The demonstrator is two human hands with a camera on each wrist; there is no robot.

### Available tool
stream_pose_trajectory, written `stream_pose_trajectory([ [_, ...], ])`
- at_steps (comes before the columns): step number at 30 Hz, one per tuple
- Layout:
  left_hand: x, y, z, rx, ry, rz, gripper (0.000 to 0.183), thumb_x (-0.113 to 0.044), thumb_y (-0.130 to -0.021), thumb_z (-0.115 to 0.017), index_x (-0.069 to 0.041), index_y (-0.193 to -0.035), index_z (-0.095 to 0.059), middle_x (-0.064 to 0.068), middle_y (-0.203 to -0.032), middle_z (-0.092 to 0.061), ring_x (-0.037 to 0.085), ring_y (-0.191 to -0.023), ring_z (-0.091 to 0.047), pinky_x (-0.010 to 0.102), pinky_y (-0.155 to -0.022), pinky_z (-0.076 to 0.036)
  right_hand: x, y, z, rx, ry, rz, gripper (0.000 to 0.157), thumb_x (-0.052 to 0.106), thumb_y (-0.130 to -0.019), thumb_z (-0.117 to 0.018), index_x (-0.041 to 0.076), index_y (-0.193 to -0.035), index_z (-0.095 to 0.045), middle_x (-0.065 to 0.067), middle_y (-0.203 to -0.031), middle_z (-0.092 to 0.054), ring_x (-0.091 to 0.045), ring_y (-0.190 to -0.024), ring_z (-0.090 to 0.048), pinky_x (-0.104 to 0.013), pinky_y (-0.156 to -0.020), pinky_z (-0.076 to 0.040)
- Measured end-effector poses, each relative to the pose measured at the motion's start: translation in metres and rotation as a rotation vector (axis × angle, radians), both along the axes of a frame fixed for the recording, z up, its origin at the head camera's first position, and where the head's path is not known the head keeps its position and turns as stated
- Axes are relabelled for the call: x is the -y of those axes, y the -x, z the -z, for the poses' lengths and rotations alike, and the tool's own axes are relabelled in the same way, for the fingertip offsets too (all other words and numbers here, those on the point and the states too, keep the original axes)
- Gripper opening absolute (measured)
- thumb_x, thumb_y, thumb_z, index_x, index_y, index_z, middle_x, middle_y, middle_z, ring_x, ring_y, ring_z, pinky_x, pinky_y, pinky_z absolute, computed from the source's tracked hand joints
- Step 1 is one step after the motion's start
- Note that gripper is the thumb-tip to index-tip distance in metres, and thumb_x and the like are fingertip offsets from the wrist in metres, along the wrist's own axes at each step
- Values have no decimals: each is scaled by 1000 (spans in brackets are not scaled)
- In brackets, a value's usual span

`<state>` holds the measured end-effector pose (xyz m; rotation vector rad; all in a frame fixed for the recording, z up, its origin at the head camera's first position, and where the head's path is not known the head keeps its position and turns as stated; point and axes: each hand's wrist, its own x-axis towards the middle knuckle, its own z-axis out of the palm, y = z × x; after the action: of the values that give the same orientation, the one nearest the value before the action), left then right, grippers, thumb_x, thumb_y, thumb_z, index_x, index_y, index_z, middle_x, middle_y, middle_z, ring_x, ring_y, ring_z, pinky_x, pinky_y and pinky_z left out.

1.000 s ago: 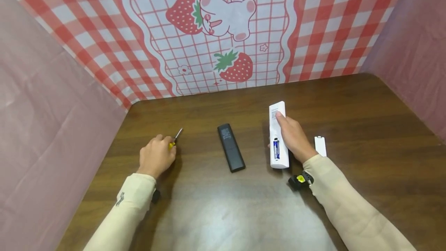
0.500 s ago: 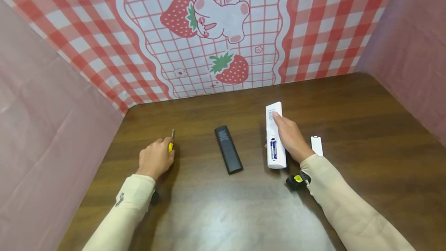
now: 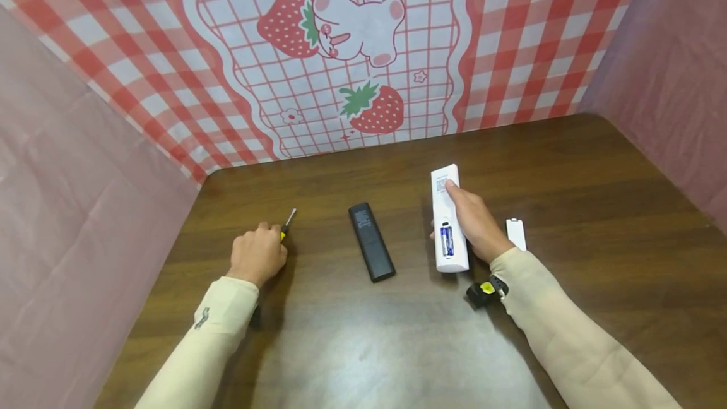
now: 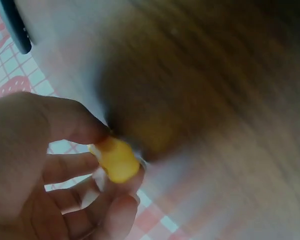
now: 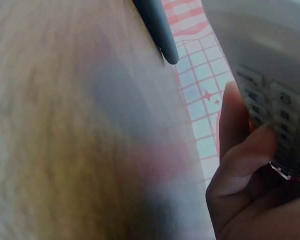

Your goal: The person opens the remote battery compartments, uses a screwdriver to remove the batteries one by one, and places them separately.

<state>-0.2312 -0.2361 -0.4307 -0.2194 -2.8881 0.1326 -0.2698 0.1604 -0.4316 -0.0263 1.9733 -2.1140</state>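
My right hand [image 3: 478, 221] grips a white remote control [image 3: 445, 207], its back turned up and the battery bay bare. Blue-and-silver batteries [image 3: 447, 242] lie in that bay. In the right wrist view, fingers [image 5: 247, 155] curl against the button side of the remote. Over at the left, my left hand [image 3: 258, 254] pinches a screwdriver [image 3: 288, 223] with a yellow-and-black handle, its metal shaft pointing away from me. The left wrist view shows the yellow handle end [image 4: 119, 162] between thumb and fingers. Between the hands a black remote control [image 3: 372, 242] lies back up on the table.
A white battery cover [image 3: 515, 234] lies just right of my right wrist, partly behind the sleeve. The brown wooden table [image 3: 341, 333] ends at a red-and-white checked cloth [image 3: 528, 36] at the back. Pink cloth [image 3: 74, 207] hangs on both sides.
The screwdriver's shaft has swung in my left hand, first more upright and now slanting to the right again. My right hand keeps its grip on the white remote. The head view has shifted slightly.
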Motion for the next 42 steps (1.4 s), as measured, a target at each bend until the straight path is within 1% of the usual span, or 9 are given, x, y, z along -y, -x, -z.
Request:
stream_pose_trajectory([
  [4, -2, 0, 1, -79, 42, 28, 17, -6, -79, -67, 6, -86, -58, 20, -80, -56, 42, -54, -61, 52, -42, -47, -1, 0, 1, 13, 23, -8, 66, 56, -105, -35, -5, -130, -41, -18, -85, -59, -26, -64, -67, -41, -62, -58],
  [9, -8, -1, 0, -145, -24, 58, 17, -4, -79, -65, 5, -85, -52, 19, -79, -50, 42, -50, -57, 53, -41, -47, -2, 1, 1, 23, 34, -11, 66, 56, -105, -34, -4, -132, -41, -20, -87, -60, -26, -64, -67, -42, -62, -58],
  [16, -20, -3, -2, -164, -159, 80, 14, -5, -77, -62, 2, -83, -51, 17, -79, -50, 42, -49, -55, 56, -43, -46, -2, 3, 2, 28, 37, -10, 66, 58, -104, -34, -2, -132, -42, -22, -90, -60, -27, -64, -68, -43, -62, -58],
  [25, -29, -3, -1, -221, -187, 171, 8, -7, -79, -62, -4, -82, -55, 8, -69, -56, 39, -50, -57, 54, -41, -44, -2, 3, 3, 34, 24, -13, 68, 58, -104, -34, -5, -132, -41, -26, -93, -59, -27, -65, -68, -42, -63, -58],
  [28, -31, -3, -2, -205, -200, 176, 9, -9, -79, -62, -7, -78, -54, 6, -67, -55, 37, -49, -55, 53, -41, -43, -3, 2, 3, 36, 18, -16, 69, 58, -104, -34, -3, -134, -41, -27, -96, -59, -27, -66, -68, -42, -63, -58],
  [33, -35, -5, -8, -77, -261, 132, 8, -15, -81, -62, -11, -80, -55, 2, -67, -57, 28, -51, -53, 48, -44, -42, -3, 1, 2, 30, 19, -23, 69, 59, -104, -34, -1, -137, -39, -26, -97, -58, -27, -67, -68, -42, -64, -58],
  [35, -38, -6, -10, -51, -262, 137, 6, -16, -83, -62, -12, -84, -58, 2, -69, -59, 26, -52, -53, 46, -45, -43, -4, 2, 1, 22, 14, -21, 69, 59, -104, -34, -2, -136, -39, -25, -95, -59, -27, -67, -68, -42, -64, -58],
  [40, -43, -7, -10, -90, -197, 212, 9, -15, -85, -61, -10, -92, -62, 2, -72, -63, 25, -49, -55, 43, -41, -42, -4, 2, 1, 19, -2, -14, 69, 59, -104, -34, -2, -135, -40, -27, -96, -59, -27, -66, -68, -43, -63, -58],
  [42, -45, -9, -9, -96, -190, 226, 12, -17, -87, -62, -10, -96, -64, 1, -71, -63, 24, -48, -55, 42, -40, -41, -4, 1, 2, 30, -4, -12, 69, 59, -104, -34, -2, -135, -40, -28, -98, -58, -28, -66, -68, -43, -64, -58],
])
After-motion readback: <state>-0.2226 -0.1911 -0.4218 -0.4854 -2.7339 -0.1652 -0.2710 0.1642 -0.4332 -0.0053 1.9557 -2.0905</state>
